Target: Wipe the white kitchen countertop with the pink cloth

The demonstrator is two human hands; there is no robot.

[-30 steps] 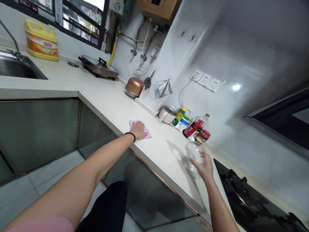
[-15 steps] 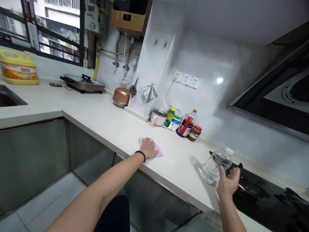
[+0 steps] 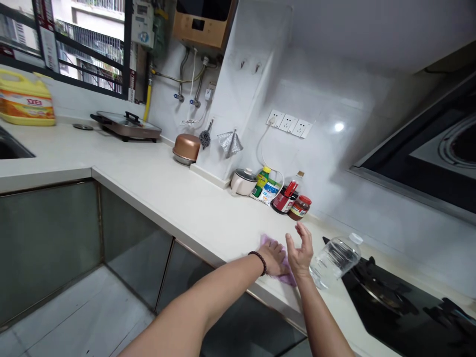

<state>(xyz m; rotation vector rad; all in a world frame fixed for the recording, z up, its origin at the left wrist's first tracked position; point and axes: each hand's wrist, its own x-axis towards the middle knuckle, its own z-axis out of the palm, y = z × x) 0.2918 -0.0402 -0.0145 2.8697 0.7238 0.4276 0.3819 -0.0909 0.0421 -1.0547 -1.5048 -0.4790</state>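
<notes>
My left hand [image 3: 274, 256], with a dark beaded bracelet on its wrist, lies flat on a pink-purple cloth [image 3: 287, 276] near the counter's front edge. Its fingers are stretched out over the cloth and press it to the surface. Just to the right, my right hand [image 3: 300, 250] is raised with the thumb and fingers apart, holding nothing. Beyond it, by the left end of the black cooktop [image 3: 375, 317], is a large clear plastic bottle [image 3: 336, 258] with a white cap. My right hand and forearm lie in front of part of the cloth.
Along the wall stand a cream pot [image 3: 243, 182], a green-yellow bottle [image 3: 262, 179], a dark jar [image 3: 284, 202] and a red-lidded jar [image 3: 299, 208]. A copper-coloured pot [image 3: 186, 148], an electric pan [image 3: 128, 127] and a yellow jug [image 3: 28, 101] are farther left. The range hood [image 3: 427, 139] overhangs the right.
My left hand has slid the cloth rightward along the counter. My right hand has moved left, away from the clear bottle, to beside the left hand.
</notes>
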